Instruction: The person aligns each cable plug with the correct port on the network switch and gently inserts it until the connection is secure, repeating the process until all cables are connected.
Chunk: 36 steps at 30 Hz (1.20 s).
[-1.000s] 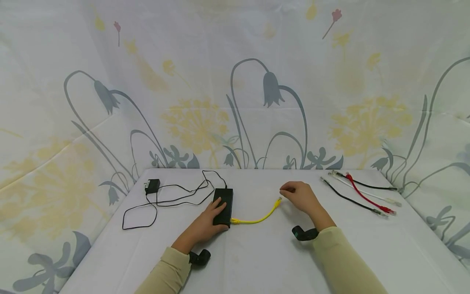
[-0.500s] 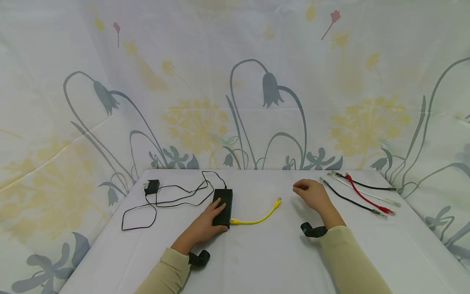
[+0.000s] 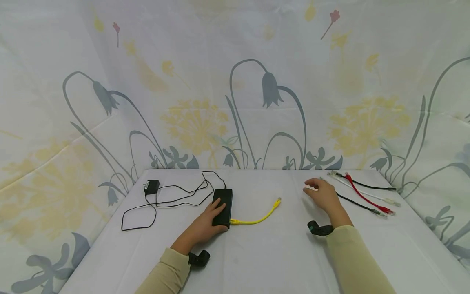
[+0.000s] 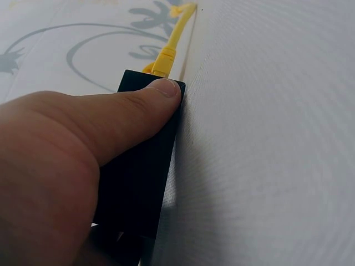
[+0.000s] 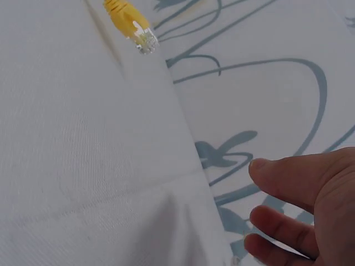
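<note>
A flat black network switch (image 3: 227, 208) lies on the white table left of centre. My left hand (image 3: 203, 223) holds it, fingers over its top and thumb along its near side; the left wrist view shows the thumb (image 4: 133, 108) against the casing. Plugged into its right side is one end of a yellow Ethernet cable (image 3: 257, 222). The cable's other plug (image 5: 133, 25) lies loose to the right. My right hand (image 3: 324, 198) is above the table, between that plug and several other cables, with thumb and fingertips apart and nothing between them.
A black power adapter (image 3: 151, 186) lies at the left, its thin black cord (image 3: 176, 201) looping over the table to the switch's far end. At the back right are black cables, a white cable (image 3: 361, 190) and a red cable (image 3: 363, 195). Flower-printed cloth hangs behind.
My right hand has moved right, away from the yellow cable's loose plug towards the other cables, and its fingertips have spread apart. The left hand and the switch have stayed put.
</note>
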{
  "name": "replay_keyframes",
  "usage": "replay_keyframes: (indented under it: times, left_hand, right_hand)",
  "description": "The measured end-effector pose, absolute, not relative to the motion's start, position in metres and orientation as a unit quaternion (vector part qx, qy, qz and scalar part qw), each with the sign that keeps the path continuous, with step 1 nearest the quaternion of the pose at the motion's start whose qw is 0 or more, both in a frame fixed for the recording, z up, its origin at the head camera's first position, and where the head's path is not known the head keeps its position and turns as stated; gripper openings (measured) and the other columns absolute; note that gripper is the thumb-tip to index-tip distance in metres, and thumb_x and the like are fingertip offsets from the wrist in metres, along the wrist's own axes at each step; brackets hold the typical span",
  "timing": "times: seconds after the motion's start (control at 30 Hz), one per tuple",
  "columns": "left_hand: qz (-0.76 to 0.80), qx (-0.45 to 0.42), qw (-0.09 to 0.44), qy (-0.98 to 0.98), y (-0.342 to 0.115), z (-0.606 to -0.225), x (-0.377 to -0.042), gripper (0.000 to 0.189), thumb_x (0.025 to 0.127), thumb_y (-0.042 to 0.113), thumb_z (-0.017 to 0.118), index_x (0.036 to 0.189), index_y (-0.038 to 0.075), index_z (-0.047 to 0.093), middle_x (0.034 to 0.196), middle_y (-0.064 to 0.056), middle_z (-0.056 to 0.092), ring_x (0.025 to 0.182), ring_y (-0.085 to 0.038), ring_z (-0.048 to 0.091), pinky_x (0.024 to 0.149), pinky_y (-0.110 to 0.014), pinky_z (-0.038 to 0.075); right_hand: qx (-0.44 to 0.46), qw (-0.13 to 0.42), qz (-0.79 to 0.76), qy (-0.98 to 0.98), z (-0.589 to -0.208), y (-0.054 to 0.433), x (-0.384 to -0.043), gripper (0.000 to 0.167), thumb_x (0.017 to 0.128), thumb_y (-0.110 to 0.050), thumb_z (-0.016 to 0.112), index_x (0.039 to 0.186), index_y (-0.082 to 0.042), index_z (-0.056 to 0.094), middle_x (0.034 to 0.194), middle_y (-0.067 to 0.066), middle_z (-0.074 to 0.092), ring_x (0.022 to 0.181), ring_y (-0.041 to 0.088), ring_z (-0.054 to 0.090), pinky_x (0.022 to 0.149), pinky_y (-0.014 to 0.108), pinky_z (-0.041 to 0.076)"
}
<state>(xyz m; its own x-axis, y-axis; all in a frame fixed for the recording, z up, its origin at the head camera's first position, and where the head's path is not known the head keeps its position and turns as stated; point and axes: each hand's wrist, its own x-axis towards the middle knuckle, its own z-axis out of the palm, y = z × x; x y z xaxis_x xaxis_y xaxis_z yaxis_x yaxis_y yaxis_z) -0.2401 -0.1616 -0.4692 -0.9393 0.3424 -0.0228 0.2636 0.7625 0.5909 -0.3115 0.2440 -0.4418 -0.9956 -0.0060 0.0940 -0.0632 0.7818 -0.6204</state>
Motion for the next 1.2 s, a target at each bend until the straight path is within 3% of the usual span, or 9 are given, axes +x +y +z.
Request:
replay_keyframes:
  times: [0.37, 0.53, 1.2]
  left_hand:
    - [0.302, 0.159, 0.065, 0.938, -0.162, -0.471, -0.241, 0.077, 0.088, 0.047, 0.068, 0.153, 0.026, 0.032, 0.164, 0.004, 0.014, 0.151, -0.032, 0.012, 0.114, -0.059, 0.026]
    - [0.301, 0.161, 0.062, 0.938, -0.162, -0.471, -0.241, 0.077, 0.088, 0.047, 0.068, 0.153, 0.026, 0.032, 0.164, 0.004, 0.014, 0.151, -0.032, 0.012, 0.114, -0.059, 0.026]
    - [0.3, 0.163, 0.06, 0.938, -0.162, -0.47, -0.24, 0.077, 0.087, 0.046, 0.069, 0.153, 0.025, 0.033, 0.164, 0.003, 0.014, 0.151, -0.033, 0.013, 0.114, -0.059, 0.026]
  right_hand:
    - [-0.005, 0.033, 0.313, -0.949, -0.441, 0.261, -0.309, 0.046, 0.097, -0.029, 0.056, 0.135, -0.003, 0.053, 0.145, 0.029, 0.042, 0.128, 0.05, 0.041, 0.101, 0.063, 0.037]
    - [-0.025, 0.028, 0.315, -0.948, -0.445, 0.268, -0.308, 0.048, 0.096, -0.029, 0.056, 0.137, -0.003, 0.051, 0.149, 0.03, 0.036, 0.135, 0.051, 0.032, 0.106, 0.065, 0.031]
    - [-0.041, -0.001, 0.295, -0.955, -0.46, 0.285, -0.31, 0.06, 0.094, -0.029, 0.055, 0.146, -0.001, 0.04, 0.148, 0.033, 0.033, 0.137, 0.054, 0.025, 0.109, 0.065, 0.026]
